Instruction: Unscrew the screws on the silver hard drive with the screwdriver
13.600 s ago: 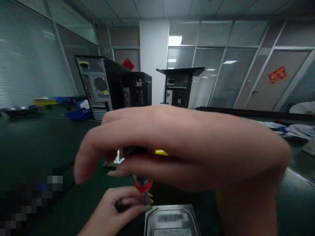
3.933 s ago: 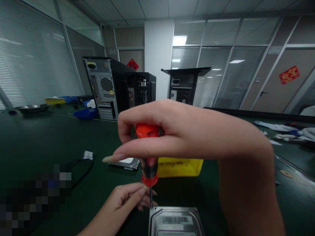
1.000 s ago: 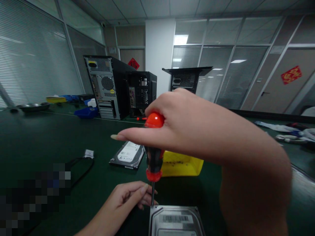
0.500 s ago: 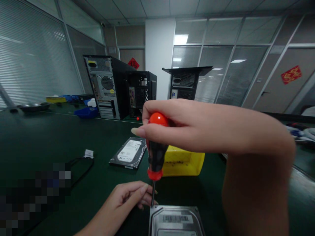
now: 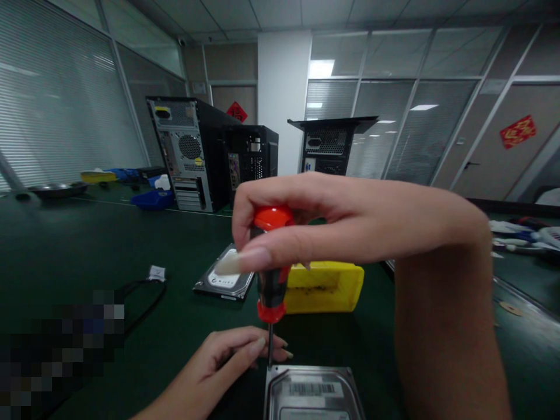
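Note:
My right hand [image 5: 315, 219] is wrapped around the red and black handle of a screwdriver [image 5: 272, 291], wrist bent high, thumb along the handle's near side. The screwdriver stands nearly upright, its tip at the far left corner of a silver hard drive [image 5: 312, 394] with a barcode label. The bottom frame edge cuts off that drive. Low beside the shaft, my left hand [image 5: 234, 356] has its thumb against the shaft's left side and fingers passing behind it, in a loose pinch. The screw under the tip is too small to make out.
Beyond my hands lie a second hard drive [image 5: 225, 280] and a yellow bin [image 5: 326, 286] with small dark bits inside. Computer cases [image 5: 188, 154] stand at the back, near a blue bin [image 5: 153, 200]. A black cable [image 5: 146, 309] runs at left; tools [image 5: 525, 233] lie at right.
My right hand has turned the screwdriver handle and shifted slightly left, its thumb now lower and further across. The left fingers have stretched farther right past the shaft. The hard drive stays in place.

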Demonstrator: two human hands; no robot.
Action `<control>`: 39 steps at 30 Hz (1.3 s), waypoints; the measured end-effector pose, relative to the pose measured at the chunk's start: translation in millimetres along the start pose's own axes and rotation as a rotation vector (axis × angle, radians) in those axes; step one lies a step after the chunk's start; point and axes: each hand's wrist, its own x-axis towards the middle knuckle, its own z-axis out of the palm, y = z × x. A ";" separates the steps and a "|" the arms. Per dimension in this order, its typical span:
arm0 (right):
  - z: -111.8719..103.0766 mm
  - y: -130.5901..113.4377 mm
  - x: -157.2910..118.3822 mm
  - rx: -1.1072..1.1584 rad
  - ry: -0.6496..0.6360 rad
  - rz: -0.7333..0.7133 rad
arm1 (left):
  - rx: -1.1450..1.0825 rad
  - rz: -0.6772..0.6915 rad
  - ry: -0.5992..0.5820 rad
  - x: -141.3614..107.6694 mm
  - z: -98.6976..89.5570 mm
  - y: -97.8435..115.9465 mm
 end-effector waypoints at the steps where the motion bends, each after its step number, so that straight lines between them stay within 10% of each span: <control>1: 1.5 -0.7 2.5 0.021 0.007 0.000 | 0.027 0.004 -0.005 0.2 0.1 0.8; 39: 5.7 -0.7 4.7 0.129 0.042 0.052 | 0.004 0.023 0.038 2.2 6.2 0.7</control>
